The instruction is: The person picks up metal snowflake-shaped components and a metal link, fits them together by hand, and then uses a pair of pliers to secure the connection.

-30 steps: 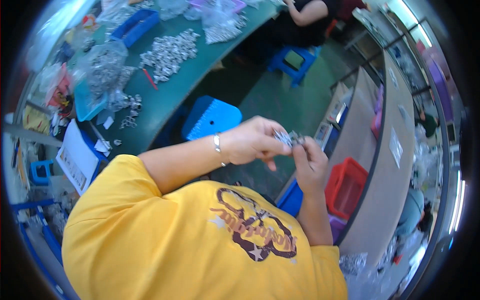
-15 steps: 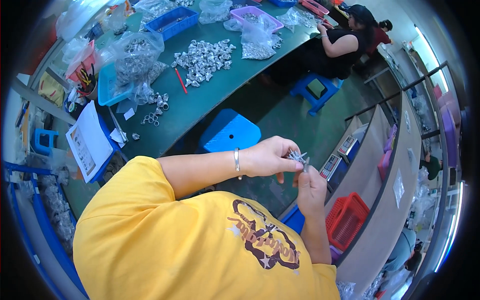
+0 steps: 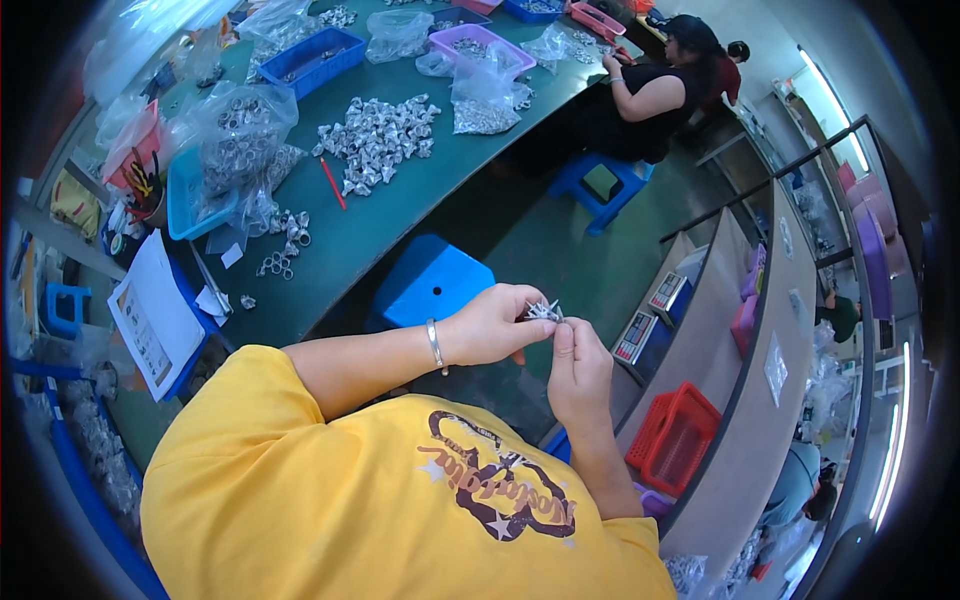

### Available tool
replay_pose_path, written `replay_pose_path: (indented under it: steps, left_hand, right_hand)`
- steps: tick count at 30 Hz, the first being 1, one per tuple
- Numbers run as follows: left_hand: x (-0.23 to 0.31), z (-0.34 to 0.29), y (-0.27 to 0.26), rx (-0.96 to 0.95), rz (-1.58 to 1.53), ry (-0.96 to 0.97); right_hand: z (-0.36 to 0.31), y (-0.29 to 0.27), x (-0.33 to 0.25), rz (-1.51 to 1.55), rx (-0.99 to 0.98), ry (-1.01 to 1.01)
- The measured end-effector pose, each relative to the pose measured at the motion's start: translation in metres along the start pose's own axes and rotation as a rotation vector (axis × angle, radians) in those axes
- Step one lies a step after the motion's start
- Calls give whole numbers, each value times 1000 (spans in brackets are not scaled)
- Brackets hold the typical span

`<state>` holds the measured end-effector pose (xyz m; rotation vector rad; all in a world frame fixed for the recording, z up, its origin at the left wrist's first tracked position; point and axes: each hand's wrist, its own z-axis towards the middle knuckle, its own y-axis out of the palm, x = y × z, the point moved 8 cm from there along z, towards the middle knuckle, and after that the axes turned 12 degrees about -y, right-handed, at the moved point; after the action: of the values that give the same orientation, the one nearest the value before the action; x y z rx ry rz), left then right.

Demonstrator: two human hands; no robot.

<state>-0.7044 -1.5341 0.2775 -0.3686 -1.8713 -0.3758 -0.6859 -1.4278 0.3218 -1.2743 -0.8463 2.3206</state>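
Observation:
In front of my yellow shirt I hold a cluster of small, spiky, silver metal pieces (image 3: 543, 311) between both hands. My left hand (image 3: 492, 325), with a silver bracelet (image 3: 435, 345) on its wrist, is closed around the cluster with the thumb on top. My right hand (image 3: 580, 368) pinches at its right side with thumb and fingertips. How many pieces are in the fingers I cannot make out. Beyond my hands, on the green table (image 3: 330, 270), lies a heap of silver metal pieces (image 3: 375, 140) with a red pen (image 3: 333, 184) beside it.
A blue stool (image 3: 432, 280) stands just past my left hand. Left on the table are a light-blue tray (image 3: 188, 200), bagged rings (image 3: 240, 130) and a clipboard (image 3: 155, 315). Scales (image 3: 634, 337) and a red basket (image 3: 680, 440) sit on shelving at right. A co-worker (image 3: 665, 95) sits farther along the table.
The whole view has shifted, so the table and stool appear farther left. My two hands stay together at the spiky pieces, the right fingertips now pressed closer against them.

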Motion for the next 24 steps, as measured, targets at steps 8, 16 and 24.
replay_pose_path:
  steps: [8,16,24]
  left_hand:
    - [18,2,-11,-33,134,111]
    - [11,9,-16,-103,41,100]
    - [3,7,-27,-183,-20,34]
  right_hand:
    - [12,-3,-15,-230,193,-349]
    - [14,7,-5,-161,181,-151]
    - [15,21,9,229,118,137]
